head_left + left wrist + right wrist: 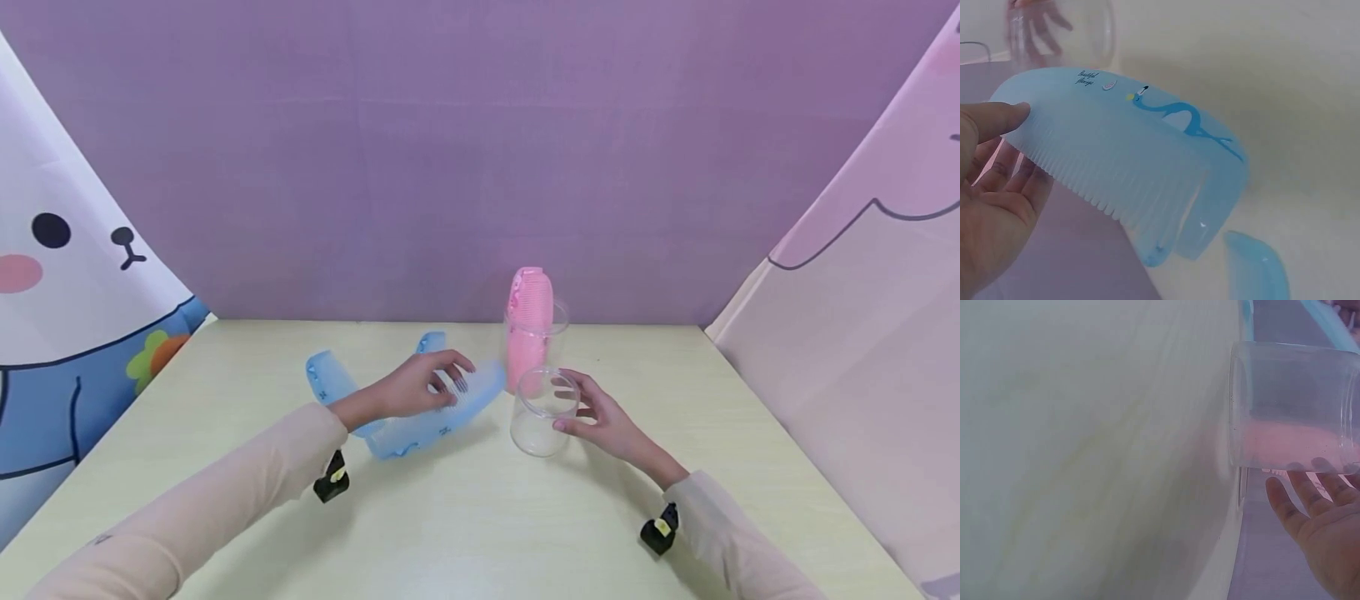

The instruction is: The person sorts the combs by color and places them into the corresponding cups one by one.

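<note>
Just below the middle of the head view, our left hand [412, 387] pinches a blue comb [416, 433], its thumb on one face and the fingers behind. To its right, our right hand [607, 425] grasps the near clear cup [536, 437] at the side, thumb and fingers apart around its wall. Directly behind, at right of centre, we see a pink comb [529, 300] upright in the far clear cup [561, 321]; another blue comb [328, 375] lies left of centre on the table [480, 533]
</note>
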A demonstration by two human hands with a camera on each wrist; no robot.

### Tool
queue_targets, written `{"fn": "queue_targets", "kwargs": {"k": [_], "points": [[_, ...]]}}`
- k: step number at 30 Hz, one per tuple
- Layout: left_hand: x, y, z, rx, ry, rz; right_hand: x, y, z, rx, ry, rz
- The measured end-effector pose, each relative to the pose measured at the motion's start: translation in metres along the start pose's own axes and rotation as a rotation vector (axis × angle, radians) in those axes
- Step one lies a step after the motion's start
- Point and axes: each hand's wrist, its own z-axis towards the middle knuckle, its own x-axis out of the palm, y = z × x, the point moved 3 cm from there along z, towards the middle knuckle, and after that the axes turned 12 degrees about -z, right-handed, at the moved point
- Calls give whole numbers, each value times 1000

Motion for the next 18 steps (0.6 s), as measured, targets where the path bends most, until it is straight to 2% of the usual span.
{"fn": "queue_targets", "kwargs": {"k": [5,13,18], "points": [[-10,-11,5,18,-86,-35,0,0,0,-3,0,-4],[-19,-22,14,-14,-258,-109,0,-2,-1,-17,-1,-12],[-18,-26,20,34,-355,-169,1,-4,-1,-15,1,-9]]}}
